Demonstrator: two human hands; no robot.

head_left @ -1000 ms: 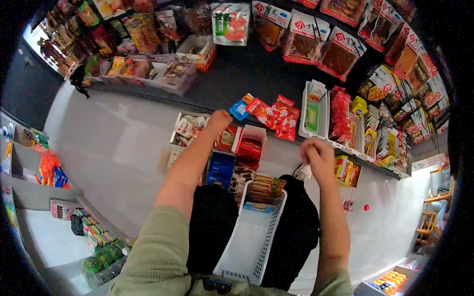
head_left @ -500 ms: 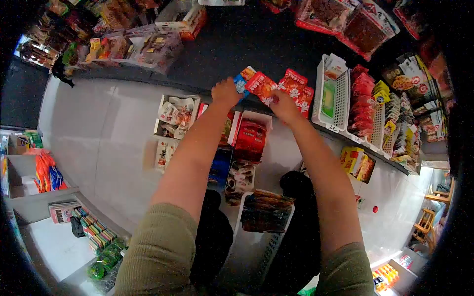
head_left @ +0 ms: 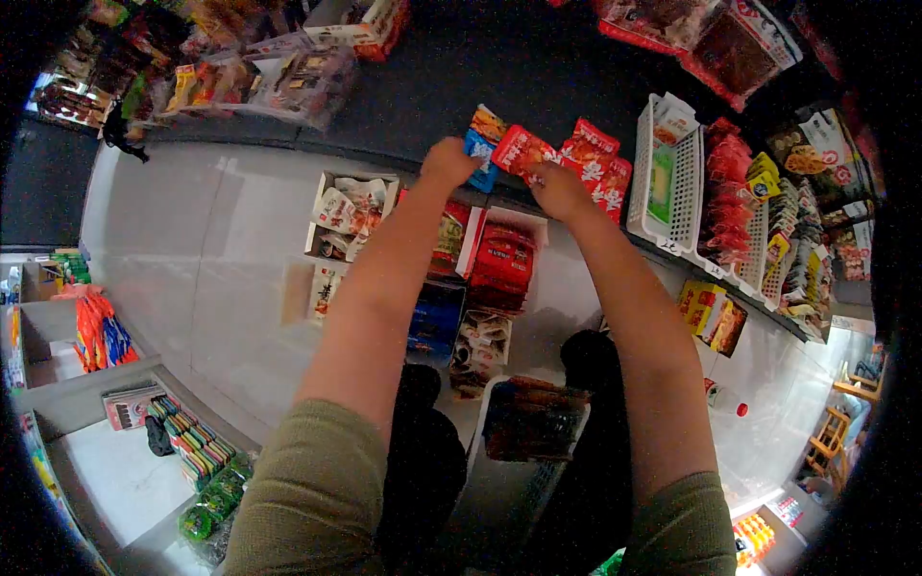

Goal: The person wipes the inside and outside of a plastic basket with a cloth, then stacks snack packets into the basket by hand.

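Note:
On the left, my left hand is closed on a blue and orange snack packet, held nearly upright at the dark shelf's front edge. My right hand pinches a red snack packet by its lower right part; its left end is close beside the blue one. Two more red packets lie on the dark shelf just behind and right of my right hand. Whether my right fingers also touch those is hard to see.
Right of my hands stands a white perforated basket, then a row of red packets. Below the shelf edge, open boxes hold white packets and red packets. Another white basket with dark packets sits between my legs.
The view has shifted slightly. The blue packet has turned more upright in my left hand and stands a little clearer of the red one. Both hands keep their packets.

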